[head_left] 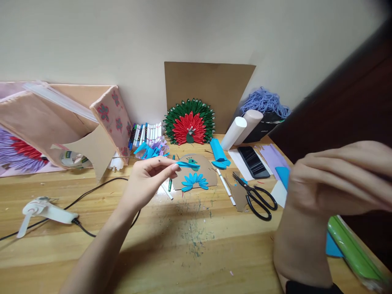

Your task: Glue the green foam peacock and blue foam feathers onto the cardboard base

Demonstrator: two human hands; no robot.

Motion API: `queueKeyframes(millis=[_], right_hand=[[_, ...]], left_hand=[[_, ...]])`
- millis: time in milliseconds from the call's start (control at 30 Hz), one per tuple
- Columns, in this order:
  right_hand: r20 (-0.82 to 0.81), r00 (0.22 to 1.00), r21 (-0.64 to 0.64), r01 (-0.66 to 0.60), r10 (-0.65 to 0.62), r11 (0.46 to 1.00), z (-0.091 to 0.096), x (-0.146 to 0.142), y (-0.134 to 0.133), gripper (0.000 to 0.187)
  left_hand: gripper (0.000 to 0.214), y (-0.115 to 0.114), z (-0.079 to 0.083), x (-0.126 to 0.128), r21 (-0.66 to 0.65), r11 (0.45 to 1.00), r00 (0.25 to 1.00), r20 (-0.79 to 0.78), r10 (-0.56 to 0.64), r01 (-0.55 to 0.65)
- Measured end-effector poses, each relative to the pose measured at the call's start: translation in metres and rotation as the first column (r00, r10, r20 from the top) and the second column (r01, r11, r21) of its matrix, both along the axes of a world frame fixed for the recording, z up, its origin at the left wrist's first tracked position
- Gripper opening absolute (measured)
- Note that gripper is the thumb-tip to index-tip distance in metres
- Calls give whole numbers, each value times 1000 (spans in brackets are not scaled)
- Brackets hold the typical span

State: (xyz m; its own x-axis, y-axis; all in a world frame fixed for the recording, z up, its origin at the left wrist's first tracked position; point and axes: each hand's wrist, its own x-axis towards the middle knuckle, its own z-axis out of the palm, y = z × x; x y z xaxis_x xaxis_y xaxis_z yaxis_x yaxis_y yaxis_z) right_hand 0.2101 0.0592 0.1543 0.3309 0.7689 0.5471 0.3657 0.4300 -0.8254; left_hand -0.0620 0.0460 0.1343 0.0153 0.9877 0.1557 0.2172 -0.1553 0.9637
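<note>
My left hand [149,176] reaches over the wooden table [171,253] and pinches a thin blue paper strip [185,164] between thumb and fingers. The strip hangs just above a brown cardboard piece [211,173] bearing a small blue paper peacock [193,162] and a fan of blue paper petals [194,181]. My right hand [339,181] is raised close to the camera at the right, fingers stretched out together toward the right. Its palm side is hidden, and I cannot tell whether it holds anything.
Black scissors [255,196], a black phone [253,161], white rolls [234,132], blue folded paper [219,153] and green rolls [352,249] lie right. A red-green paper fan [189,122] leans on cardboard [208,87]. Markers [146,134], a box [61,122] and a glue gun [45,210] sit left.
</note>
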Motion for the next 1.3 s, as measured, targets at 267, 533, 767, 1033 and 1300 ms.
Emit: queueKeyframes(millis=[267,533,767,1033,1300], right_hand=[[39,875,-278,-455,483,846,-31,-38,35,27],[-166,555,-479,-768,815,425,-23,-53,17,38],[-158,537,-495,-769,829,404,-29,-55,16,34],[-198,667,-441,-715,718,543,-31,-64,18,26],[-282,705,-396,-703,650,591,-44,-71,18,32]], left_hand=[[9,5,-8,-5,163,975,984,-123,-130,149],[19,3,-10,-3,224,870,890,-241,-387,439],[18,5,-14,-1,272,814,847,-313,-430,514],[23,-2,-18,17,141,974,983,-86,-165,176],[16,-7,-24,28,-11,995,991,-91,-98,97]])
